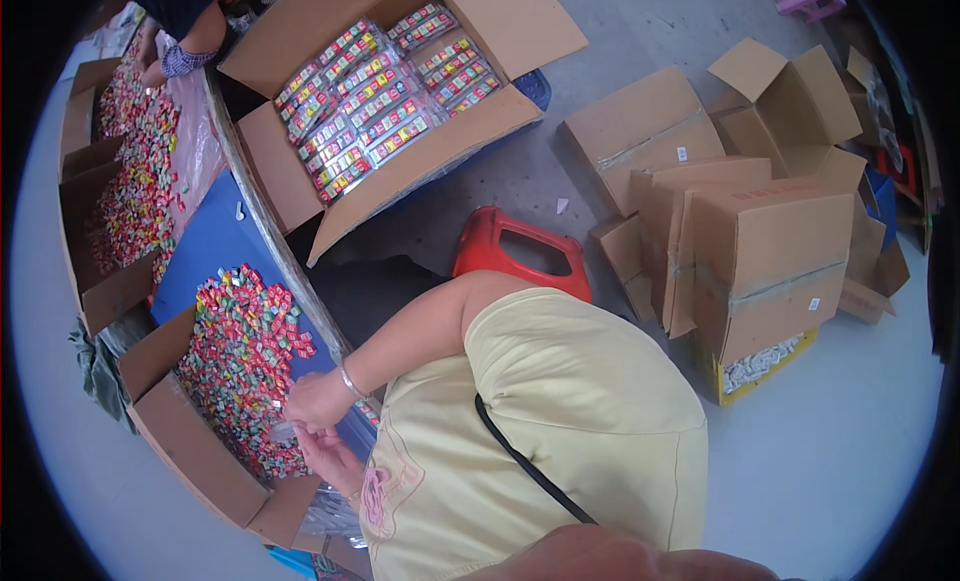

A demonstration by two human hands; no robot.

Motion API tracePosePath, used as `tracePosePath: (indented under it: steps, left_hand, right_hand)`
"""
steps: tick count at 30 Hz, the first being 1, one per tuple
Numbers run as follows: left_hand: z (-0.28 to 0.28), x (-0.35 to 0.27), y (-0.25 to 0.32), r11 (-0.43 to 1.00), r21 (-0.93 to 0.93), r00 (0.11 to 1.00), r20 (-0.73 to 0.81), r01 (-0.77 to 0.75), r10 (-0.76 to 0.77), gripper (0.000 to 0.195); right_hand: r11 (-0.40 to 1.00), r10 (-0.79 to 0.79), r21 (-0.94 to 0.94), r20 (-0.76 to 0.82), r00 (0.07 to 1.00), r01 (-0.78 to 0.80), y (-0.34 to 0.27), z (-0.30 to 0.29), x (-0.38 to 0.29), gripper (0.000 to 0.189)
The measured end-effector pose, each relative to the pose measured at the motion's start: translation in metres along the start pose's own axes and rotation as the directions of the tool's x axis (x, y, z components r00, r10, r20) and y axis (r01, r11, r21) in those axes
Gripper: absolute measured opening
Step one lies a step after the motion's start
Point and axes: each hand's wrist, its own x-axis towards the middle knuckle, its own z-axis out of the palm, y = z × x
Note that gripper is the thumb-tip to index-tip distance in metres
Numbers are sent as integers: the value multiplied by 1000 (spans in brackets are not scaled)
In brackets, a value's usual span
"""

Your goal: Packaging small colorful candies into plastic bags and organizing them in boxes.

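My left hand (330, 455) holds a small clear plastic piece (283, 431), perhaps a tray or case, between thumb and fingers. Right above it is my right hand (319, 401), a silver bangle at its wrist, fingers curled down at the edge of a heap. Whether those fingers grip anything is hidden. The heap (240, 341) consists of small printed blocks in red, green, yellow and white, spilling from an open cardboard carton (196, 446) onto a blue tabletop (217, 239). Below my left hand lie clear plastic packs (334, 513).
A big open carton (420, 183) holds rows of packed blocks. Another person's arm (187, 59) reaches over a second heap (139, 183). Behind me are a red plastic stool (525, 251), stacked cartons (787, 258) and a yellow crate (772, 371) of pale pieces.
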Motion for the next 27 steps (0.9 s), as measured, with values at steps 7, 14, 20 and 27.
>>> tracePosePath:
  steps: [7, 14, 20, 27]
  left_hand:
    - [-2, -20, 24, 993, 79, 996, -27, -87, 90, 40]
    - [-6, -23, 25, 986, 88, 986, -72, -144, 151, 39]
    - [-11, -29, 13, 984, 107, 983, -104, -142, 153, 37]
    - [-18, -43, -1, 991, -35, 983, -135, -130, 124, 35]
  right_hand:
    - [996, -17, -88, 74, 997, 23, -12, 25, 25, 16]
    - [997, -58, -49, 137, 989, 65, -20, 14, 24, 17]
    - [996, -89, 39, 179, 980, 83, 1, 31, 25, 18]
    - [973, 17, 217, 265, 964, -77, 6, 46, 21, 17]
